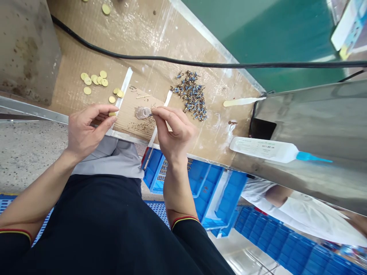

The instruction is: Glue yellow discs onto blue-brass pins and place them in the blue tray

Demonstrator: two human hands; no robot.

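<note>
Left hand (86,130): curled, a small gold disc (112,114) gripped between thumb and fingertips.
Right hand (173,131): clenched in a fingertip pinch, a clear round cap (142,112) held at its fingertips.
Cap position: between the hands, nearer the right, over a cardboard sheet (134,118).
Beyond left hand: about ten loose gold discs (99,80) are lying on the table (160,30).
Beyond right hand: one heap of blue-and-brass fittings (192,97), too many to count.
Right of right hand: one wooden stick (243,101), one glue bottle (263,149), a steel hood (301,152).
Edges: the table edge is just below both hands; one blue crate (206,187) is seen below it, beside the right wrist.
Open room: a narrow gap is left between the hands.
</note>
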